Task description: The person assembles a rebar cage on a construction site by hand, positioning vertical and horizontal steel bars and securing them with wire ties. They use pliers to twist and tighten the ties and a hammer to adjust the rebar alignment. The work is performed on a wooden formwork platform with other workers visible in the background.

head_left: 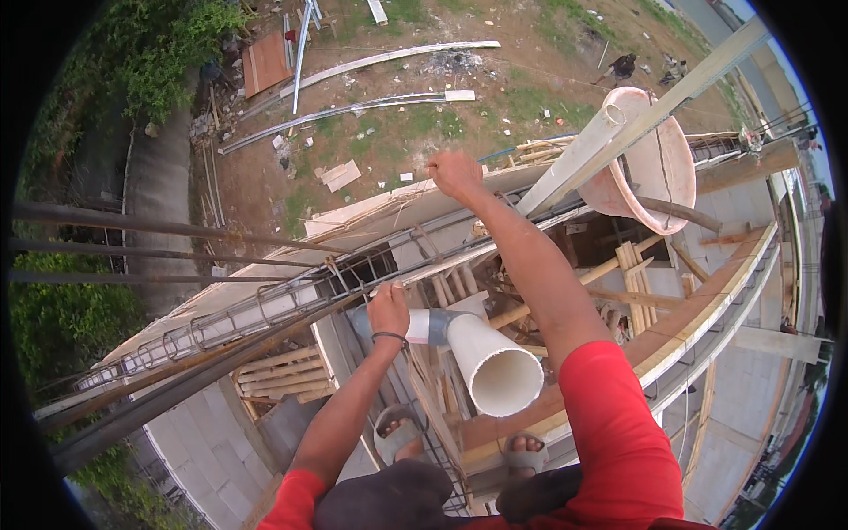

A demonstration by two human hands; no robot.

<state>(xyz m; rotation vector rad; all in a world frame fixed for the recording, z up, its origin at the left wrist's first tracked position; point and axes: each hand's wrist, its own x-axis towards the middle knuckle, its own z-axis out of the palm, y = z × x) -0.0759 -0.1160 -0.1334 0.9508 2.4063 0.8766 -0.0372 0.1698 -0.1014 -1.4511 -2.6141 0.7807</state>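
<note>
My left hand [389,311] is closed at the edge of the rebar cage [265,311], just above a grey pipe section [428,327]. What its fingers hold, if anything, is hidden. My right hand [458,174] is held out farther away, over the outer formwork board [415,205], its fingers curled into a fist. Nothing in that fist can be made out. Between my forearms a wide white plastic pipe [508,375] points its open end toward me. A pale pink bucket [678,168] hangs tilted at the far right, beside a slanted post [645,119] and another white pipe [574,155].
My sandalled feet [399,433] stand on narrow framing high above the ground. Long dark rebars [159,252] stick out at the left. Wooden props and a curved timber board [707,300] lie below at the right. Down on the dirt yard [397,141] are metal strips, boards and two people.
</note>
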